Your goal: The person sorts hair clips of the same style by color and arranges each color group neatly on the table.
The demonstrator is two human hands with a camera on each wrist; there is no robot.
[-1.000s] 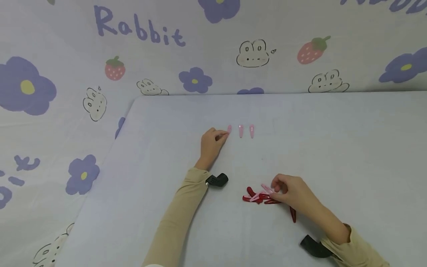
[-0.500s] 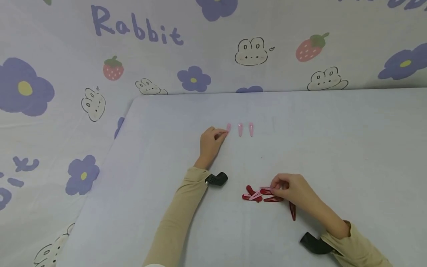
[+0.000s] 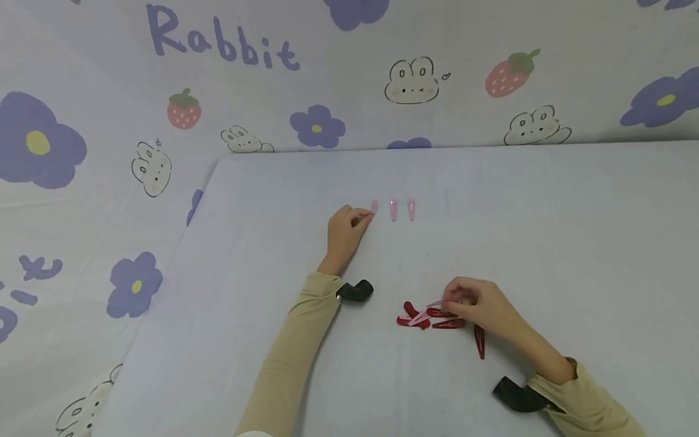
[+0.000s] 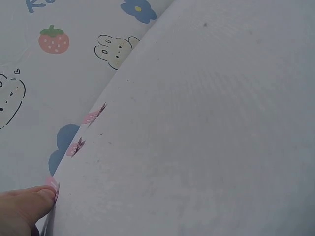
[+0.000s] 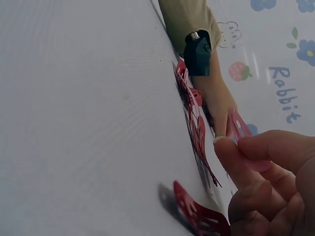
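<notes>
My left hand [image 3: 344,235] pinches the lower end of a pink snap hair clip [image 3: 374,206], the leftmost of three standing in a row on the white table. The left wrist view shows thumb and finger on that clip [image 4: 52,183]. My right hand [image 3: 485,304] is just above a small heap of red and pink hair clips [image 3: 413,317]. Between its thumb and index finger it holds another pink hair clip [image 5: 238,123], seen in the right wrist view. A red hair clip [image 3: 479,342] lies apart under the right wrist.
The other two row clips, a middle one [image 3: 394,210] and a right one [image 3: 412,209], lie beside the left hand. A patterned cloth [image 3: 349,79] hangs behind the table's back edge. Each sleeve carries a black wrist device [image 3: 356,291].
My right hand has lifted slightly off the heap, with a pink hair clip in its fingertips. My left hand stays at the leftmost clip in the row.
</notes>
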